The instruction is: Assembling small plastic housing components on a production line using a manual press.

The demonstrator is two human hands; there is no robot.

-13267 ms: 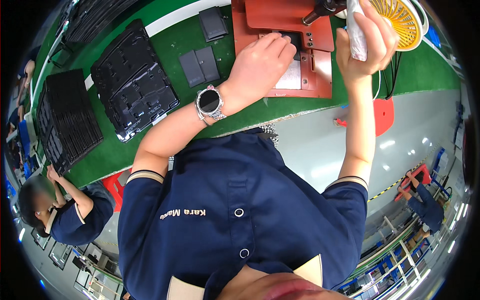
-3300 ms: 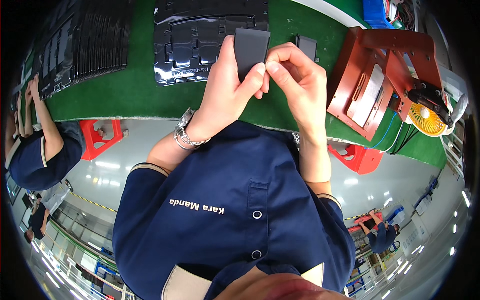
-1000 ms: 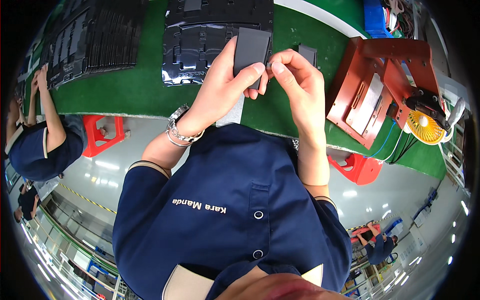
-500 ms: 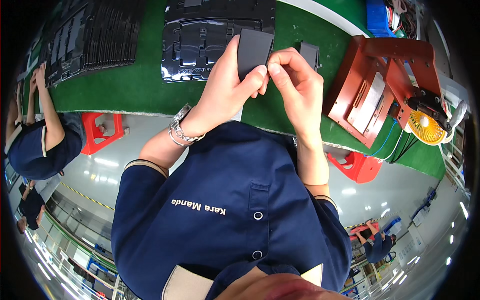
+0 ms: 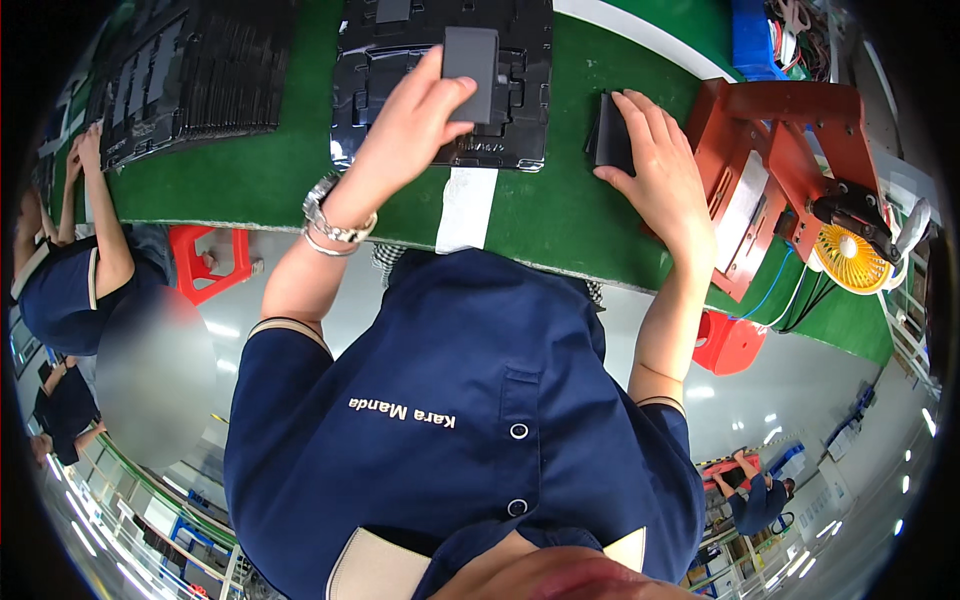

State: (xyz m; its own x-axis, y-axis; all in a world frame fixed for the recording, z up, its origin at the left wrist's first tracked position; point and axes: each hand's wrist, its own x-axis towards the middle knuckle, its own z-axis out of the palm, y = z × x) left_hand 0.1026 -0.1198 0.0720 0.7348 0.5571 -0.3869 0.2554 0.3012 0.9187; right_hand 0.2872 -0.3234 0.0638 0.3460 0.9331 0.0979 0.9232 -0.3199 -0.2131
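Grey flat part (image 5: 470,60) pinched in left hand (image 5: 415,125) over black tray (image 5: 520,110) at 12 o'clock, not yet seated; right hand (image 5: 660,165) grips dark part (image 5: 608,135) at 1 o'clock, waiting.

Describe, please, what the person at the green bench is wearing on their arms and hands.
Both hands are bare, with no gloves. The left hand has a silver metal wristwatch and a thin silver bracelet at the wrist. The right hand wears nothing on the wrist. Both forearms are uncovered; the dark navy short sleeves end near the elbows, each cuff trimmed with a pale beige band.
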